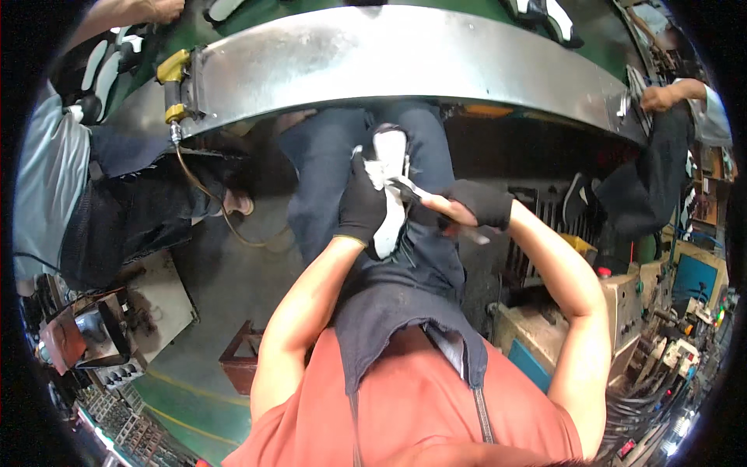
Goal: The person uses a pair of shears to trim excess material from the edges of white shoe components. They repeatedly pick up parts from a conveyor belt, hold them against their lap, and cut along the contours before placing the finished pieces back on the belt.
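A white shoe upper with dark ends lies lengthwise over my lap, its underside seemingly facing up. My left hand, in a black glove, is closed round its left side, fingers near white material gathered at the edge. In my right hand, also black-gloved with the thumb bare, is a metal hand tool that looks like lasting pincers. The tool's curved head touches or nearly touches the middle of the upper; its handle end sticks out below my palm. My fingers hide where the jaws meet the material.
A curved steel ledge crosses in front of my knees, with a green belt carrying shoe parts beyond. A yellow air tool with a hose hangs at left. Other people sit at both sides. A dark rack and machinery stand right.
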